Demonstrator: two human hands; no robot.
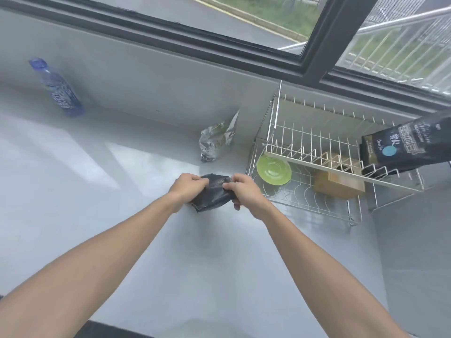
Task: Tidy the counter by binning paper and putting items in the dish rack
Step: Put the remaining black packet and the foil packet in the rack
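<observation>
Left hand (188,186) and right hand (244,191) grip a crumpled black plastic bag (213,192) above the pale grey counter (97,191), beside the white wire dish rack (317,152) holding a green saucer (273,172)

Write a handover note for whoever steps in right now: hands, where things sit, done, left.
Left hand and right hand both grip a crumpled black bag just above the counter.
Dish rack: green dish and wooden block on the lower tier, black pouch on the upper tier.
Still on the counter: silver foil packet beside the rack, blue bottle far left by the wall.
Left: deal with the bag, packet and bottle. No bin in view.
</observation>
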